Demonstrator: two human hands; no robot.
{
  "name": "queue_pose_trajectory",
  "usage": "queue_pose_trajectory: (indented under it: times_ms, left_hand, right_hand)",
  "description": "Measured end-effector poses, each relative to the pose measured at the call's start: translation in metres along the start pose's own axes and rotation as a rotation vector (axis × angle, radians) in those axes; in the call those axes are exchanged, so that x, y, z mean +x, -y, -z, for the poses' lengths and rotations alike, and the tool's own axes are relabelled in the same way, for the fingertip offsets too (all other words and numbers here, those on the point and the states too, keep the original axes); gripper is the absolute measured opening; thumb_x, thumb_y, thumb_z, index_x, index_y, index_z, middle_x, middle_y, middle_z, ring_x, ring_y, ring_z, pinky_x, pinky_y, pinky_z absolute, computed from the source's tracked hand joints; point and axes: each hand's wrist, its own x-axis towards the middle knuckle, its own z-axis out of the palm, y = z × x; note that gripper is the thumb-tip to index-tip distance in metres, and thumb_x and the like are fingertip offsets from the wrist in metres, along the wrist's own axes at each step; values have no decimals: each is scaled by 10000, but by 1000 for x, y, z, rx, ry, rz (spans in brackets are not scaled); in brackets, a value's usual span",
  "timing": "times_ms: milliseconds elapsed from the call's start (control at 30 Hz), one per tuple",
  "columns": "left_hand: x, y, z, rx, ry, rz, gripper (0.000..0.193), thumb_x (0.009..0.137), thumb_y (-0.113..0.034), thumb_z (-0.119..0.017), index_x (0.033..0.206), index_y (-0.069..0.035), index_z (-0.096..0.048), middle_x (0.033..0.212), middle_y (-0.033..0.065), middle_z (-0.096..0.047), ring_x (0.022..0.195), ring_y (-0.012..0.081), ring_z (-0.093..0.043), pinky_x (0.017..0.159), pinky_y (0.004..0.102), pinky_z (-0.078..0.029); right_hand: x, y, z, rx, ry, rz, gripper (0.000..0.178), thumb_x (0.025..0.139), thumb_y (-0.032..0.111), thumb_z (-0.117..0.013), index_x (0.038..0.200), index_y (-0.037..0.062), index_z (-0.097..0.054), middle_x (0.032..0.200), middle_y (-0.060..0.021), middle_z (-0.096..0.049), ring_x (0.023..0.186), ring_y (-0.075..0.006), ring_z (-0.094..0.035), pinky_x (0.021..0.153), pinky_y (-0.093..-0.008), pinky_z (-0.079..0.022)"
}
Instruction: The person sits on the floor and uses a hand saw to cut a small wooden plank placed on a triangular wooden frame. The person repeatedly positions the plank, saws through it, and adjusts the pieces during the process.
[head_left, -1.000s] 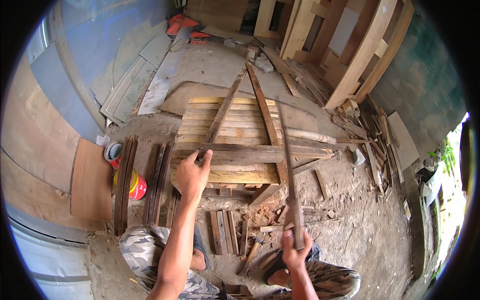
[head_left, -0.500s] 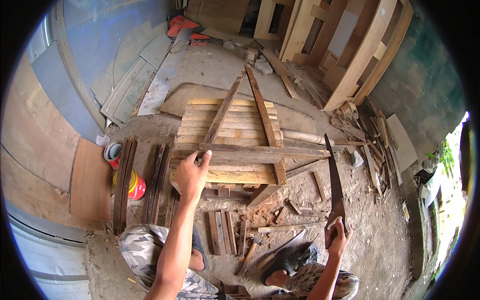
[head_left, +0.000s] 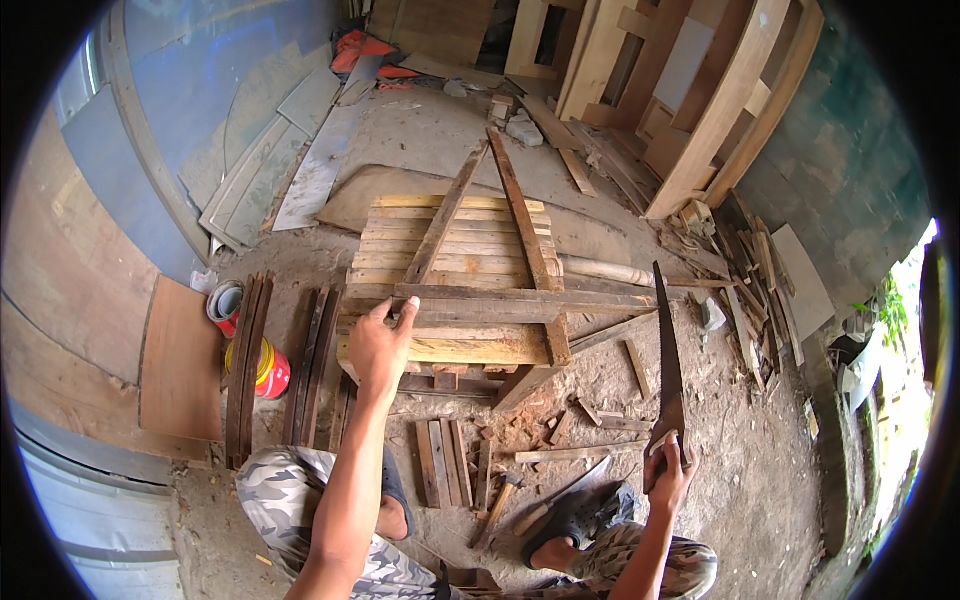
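My left hand (head_left: 380, 345) grips the near end of a dark wooden strip (head_left: 510, 306), its thumb on top. The strip lies crosswise over a low slatted wooden stand (head_left: 460, 350). Closed round the handle of a handsaw (head_left: 670, 375), my right hand (head_left: 670, 472) is at the right. The saw's blade points away from me and passes the strip's right end; whether its teeth touch the wood I cannot tell. Two more strips lean together into a point beyond, one a reddish-brown strip (head_left: 518, 200) and the other a greyer strip (head_left: 450, 215).
On the ground near my feet lie short wood pieces (head_left: 445, 463), a hammer (head_left: 497, 510) and a broad-bladed knife (head_left: 565, 497). Left of the stand are long dark strips (head_left: 312, 365) and a red-yellow bucket (head_left: 270, 370). Scrap wood (head_left: 745, 290) is heaped along the right wall.
The saw and my right hand have shifted slightly forward, away from me, and the blade stands a little straighter. My left hand keeps its hold on the strip.
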Motion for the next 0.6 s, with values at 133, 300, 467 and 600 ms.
queue_pose_trajectory:
  times_ms: [133, 300, 467, 600]
  left_hand:
    - [4, 10, -4, 41, -37, -40, 689, 850, -601, -685, 1138, 24, -716, 1031, 271, -710, 981, 375, -714, 874, 411, -544]
    - [2, 6, -4, 101, -46, -30, 690, 844, -625, -674, 1132, 0, -726, 1019, 249, -721, 968, 362, -719, 862, 406, -548]
    - [4, 7, -3, 128, -14, -3, 737, 829, -647, -675, 1225, -26, -688, 1086, 248, -710, 1025, 364, -701, 883, 423, -540]
    - [1, -5, -3, 234, -34, -240, 876, 833, -628, -684, 1477, -80, -451, 1444, 218, -512, 1343, 367, -490, 1064, 492, -442]
  right_hand:
    - [-1, 2, -3, 2, -10, 5, 301, 971, 264, -634, 753, 75, -547, 508, -14, -502, 354, -102, -435, 342, -252, -292]
    - [-2, 5, -5, 4, 25, 49, 310, 971, 255, -632, 745, 65, -539, 507, -16, -502, 362, -99, -439, 353, -251, -300]
    - [-3, 4, -2, -4, 42, 49, 288, 958, 278, -660, 790, 75, -544, 542, -19, -503, 368, -106, -438, 355, -244, -332]
    - [-3, 6, 1, -30, 29, 81, 298, 969, 264, -641, 769, 66, -544, 538, -11, -502, 378, -97, -446, 361, -242, -316]
